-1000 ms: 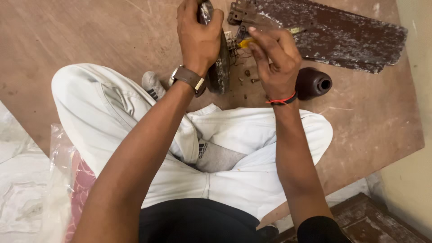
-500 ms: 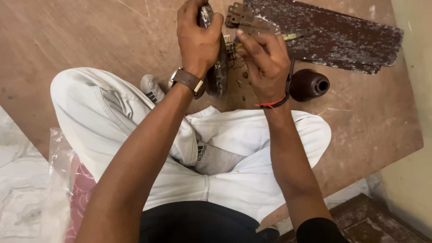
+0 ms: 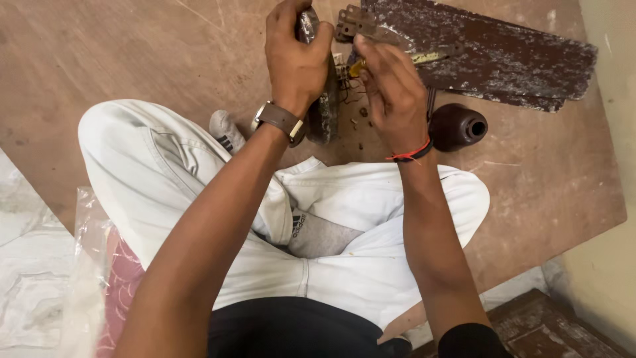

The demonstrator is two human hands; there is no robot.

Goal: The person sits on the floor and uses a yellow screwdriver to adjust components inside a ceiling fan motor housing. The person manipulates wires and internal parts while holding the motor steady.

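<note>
I am clamping my left hand (image 3: 295,59) around the dark metal housing (image 3: 324,109), standing it on edge near the board's (image 3: 132,59) far edge, steadying it while my right hand (image 3: 391,89) is pinching a yellow-handled screwdriver (image 3: 424,58) against it, beside the rusty blade (image 3: 497,53) and brown cup (image 3: 457,126).

motor housing (image 3: 324,99) left of cup (image 3: 457,126) — fan blade (image 3: 490,56) behind

Right hand (image 3: 396,89) now lower, fingers nearer the yellow-handled tool (image 3: 424,58)
</note>
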